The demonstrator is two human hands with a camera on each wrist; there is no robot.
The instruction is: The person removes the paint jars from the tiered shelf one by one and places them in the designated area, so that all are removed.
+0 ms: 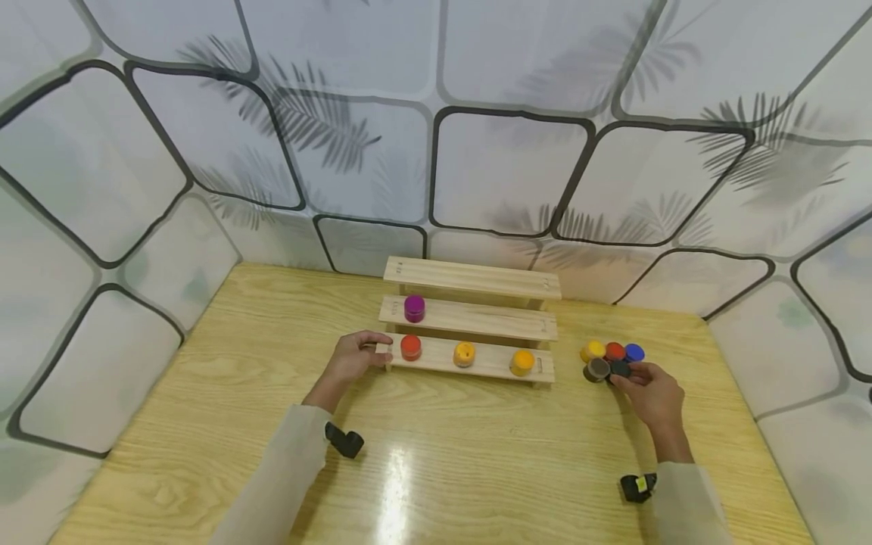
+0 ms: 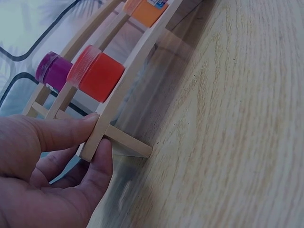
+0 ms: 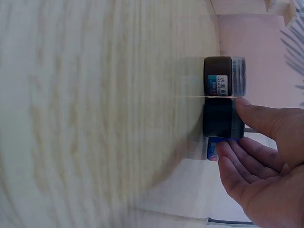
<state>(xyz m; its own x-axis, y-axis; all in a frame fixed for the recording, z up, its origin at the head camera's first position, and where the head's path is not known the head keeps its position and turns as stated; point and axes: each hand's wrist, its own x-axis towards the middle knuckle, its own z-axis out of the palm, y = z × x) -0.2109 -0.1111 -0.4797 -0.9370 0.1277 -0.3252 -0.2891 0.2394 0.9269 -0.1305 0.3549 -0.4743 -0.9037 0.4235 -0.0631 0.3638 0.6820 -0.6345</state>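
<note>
A three-tier wooden rack (image 1: 493,365) stands against the wall. My left hand (image 1: 350,357) pinches the left end of its lowest tier, thumb above and fingers below, as the left wrist view shows. On that tier sit a red paint jar (image 1: 411,347), a yellow-orange jar (image 1: 465,354) and an orange jar (image 1: 522,362). A purple jar (image 1: 414,308) is on the middle tier. To the right of the rack, my right hand (image 1: 654,393) holds a black paint jar (image 3: 219,118) between thumb and fingers; it still stands on the table.
Close around the black jar are a dark brown jar (image 3: 218,76), a yellow jar (image 1: 593,350), a red jar (image 1: 615,351) and a blue jar (image 1: 635,353). The wood-grain table (image 1: 477,454) is bounded by patterned walls (image 1: 511,174) behind and at both sides.
</note>
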